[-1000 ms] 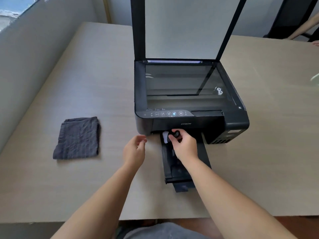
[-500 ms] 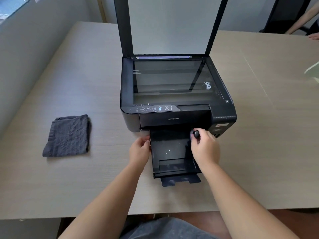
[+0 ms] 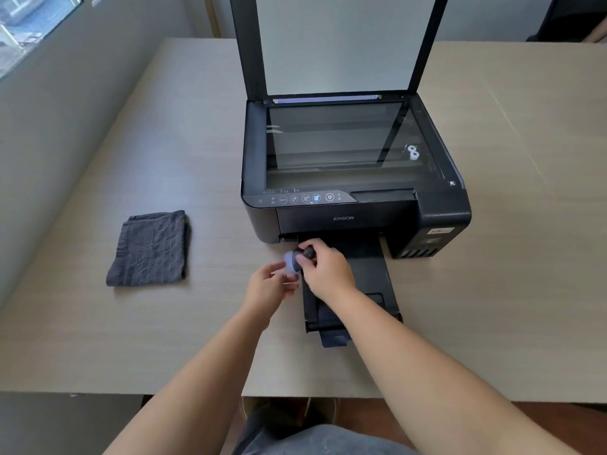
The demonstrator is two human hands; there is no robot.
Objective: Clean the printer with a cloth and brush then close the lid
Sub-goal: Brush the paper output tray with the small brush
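Observation:
A black printer (image 3: 440, 211) stands on the table with its scanner lid (image 3: 338, 44) raised upright and the glass exposed. Its output tray (image 3: 371, 270) is pulled out toward me. My right hand (image 3: 328, 270) grips a small brush (image 3: 297, 257) with a black handle and pale bristles, at the tray's left front corner. My left hand (image 3: 269, 287) is just below and left of the bristles, fingers apart and close to them; whether they touch is unclear. A folded dark grey cloth (image 3: 151, 247) lies flat on the table, well to the left of the printer.
The pale wooden table (image 3: 509, 307) has its near edge just in front of me. A wall and window run along the left side. A small white piece (image 3: 413, 152) shows on the right of the scanner glass. My lap is below the table edge.
My right hand carried the brush from the tray's right side back to its left front corner. My left hand came off the tray's left edge and now sits under the bristles.

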